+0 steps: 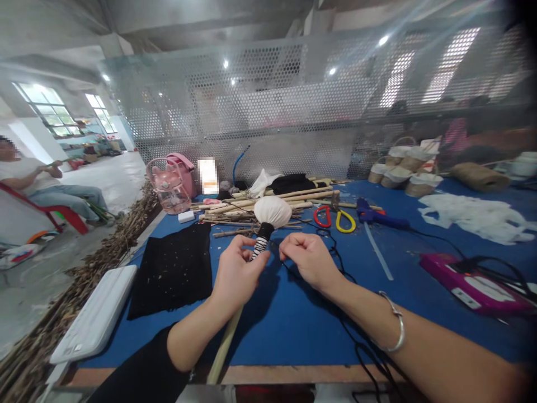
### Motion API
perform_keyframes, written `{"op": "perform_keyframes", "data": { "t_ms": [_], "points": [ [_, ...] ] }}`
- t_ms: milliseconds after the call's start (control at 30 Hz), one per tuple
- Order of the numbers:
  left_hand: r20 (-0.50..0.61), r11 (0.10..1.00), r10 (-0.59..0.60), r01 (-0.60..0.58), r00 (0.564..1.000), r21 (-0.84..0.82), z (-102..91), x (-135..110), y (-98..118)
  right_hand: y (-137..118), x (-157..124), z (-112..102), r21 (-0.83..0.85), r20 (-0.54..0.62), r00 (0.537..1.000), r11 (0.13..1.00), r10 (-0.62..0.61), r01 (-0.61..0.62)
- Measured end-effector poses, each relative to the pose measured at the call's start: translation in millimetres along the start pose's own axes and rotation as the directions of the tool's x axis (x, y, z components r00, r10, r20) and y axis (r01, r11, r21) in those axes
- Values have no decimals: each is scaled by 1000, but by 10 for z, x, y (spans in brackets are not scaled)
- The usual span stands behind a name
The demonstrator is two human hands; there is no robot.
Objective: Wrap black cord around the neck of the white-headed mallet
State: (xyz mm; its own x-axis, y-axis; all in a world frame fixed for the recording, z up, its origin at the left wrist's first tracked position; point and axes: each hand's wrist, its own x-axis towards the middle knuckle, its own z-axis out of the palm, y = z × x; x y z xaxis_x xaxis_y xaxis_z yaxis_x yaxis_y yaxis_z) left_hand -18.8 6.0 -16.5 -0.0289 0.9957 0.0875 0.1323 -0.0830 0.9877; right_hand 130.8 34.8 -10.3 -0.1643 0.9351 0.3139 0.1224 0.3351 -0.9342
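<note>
My left hand (237, 274) is closed round a pale wooden stick (225, 346), tilted with its lower end near the table's front edge. A rounded white cloth head (272, 211) tops the stick. Below that head, the neck has a solid black band and then black wrapping (260, 242) with white showing between the turns. Just right of the neck, my right hand (308, 257) pinches a black cord, its fingertips partly hiding it. Loose black cord (359, 350) trails under my right forearm to the table's front edge.
Black cloth (172, 268) and a white oblong device (94, 313) lie left. Behind are sticks (235, 207), a pink bottle (172, 190) and red-and-yellow-handled scissors (345, 222). Rightward are a blue glue gun (381, 217) and magenta power strip (478, 285). A person (33, 179) sits far left.
</note>
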Motion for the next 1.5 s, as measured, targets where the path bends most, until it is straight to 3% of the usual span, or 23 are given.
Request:
{"op": "perform_keyframes", "data": {
  "t_ms": [167,467,667,833,1133,1267,1367,1433,1500],
  "points": [
    [-7,1000,-14,14,1000,6,5,0,-6,22,-27,41,8,29,1000,1000,-1,1],
    [-24,999,35,-34,999,27,-3,7,0,-57,-45,-11,-28,-74,993,995,-93,92],
    [-23,1000,17,-17,1000,21,-4,3,-1,-14,-27,-1,-24,-29,998,998,-54,54],
    [-30,1000,27,-27,999,7,-13,0,22,-15,-41,1,-11,-12,995,995,-95,95],
    [194,949,-53,110,980,-296,22,-23,85,96,71,-10,158,59,998,987,24,-33],
    [315,882,-78,212,946,-420,17,-65,120,106,72,1,348,127,987,928,96,-135],
    [360,842,-132,296,924,-451,10,-153,157,67,40,34,422,125,988,896,96,-140],
    [302,853,-159,284,940,-437,35,-244,147,41,2,86,407,111,991,906,73,-112],
    [129,896,-138,179,982,-405,91,-353,96,21,-49,158,370,106,993,924,59,-95]
  ]
}}
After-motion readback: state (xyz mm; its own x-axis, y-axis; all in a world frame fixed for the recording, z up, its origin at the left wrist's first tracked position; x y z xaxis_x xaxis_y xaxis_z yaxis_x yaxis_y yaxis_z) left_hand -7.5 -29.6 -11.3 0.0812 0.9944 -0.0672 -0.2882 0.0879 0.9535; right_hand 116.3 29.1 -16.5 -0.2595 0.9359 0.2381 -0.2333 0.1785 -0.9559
